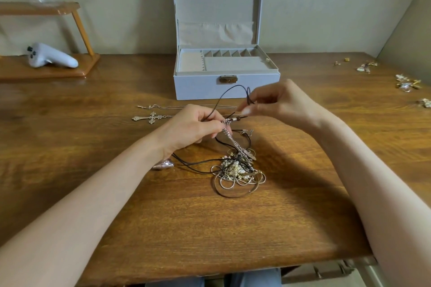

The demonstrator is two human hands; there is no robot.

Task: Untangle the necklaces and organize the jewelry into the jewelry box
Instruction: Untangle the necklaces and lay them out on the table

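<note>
Left hand (193, 128), right hand (279, 102) pinch thin black cord (241, 86) over tangled metal chains (235, 170).

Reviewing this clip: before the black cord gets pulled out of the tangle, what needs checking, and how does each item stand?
1. Left hand grips the black cord: ok.
2. Right hand pinches the same cord: ok.
3. Cord clear of the tangle: not ok, it runs into it.
4. Jewelry box lid open: ok.
5. Where the cord snags: cannot tell.
</note>
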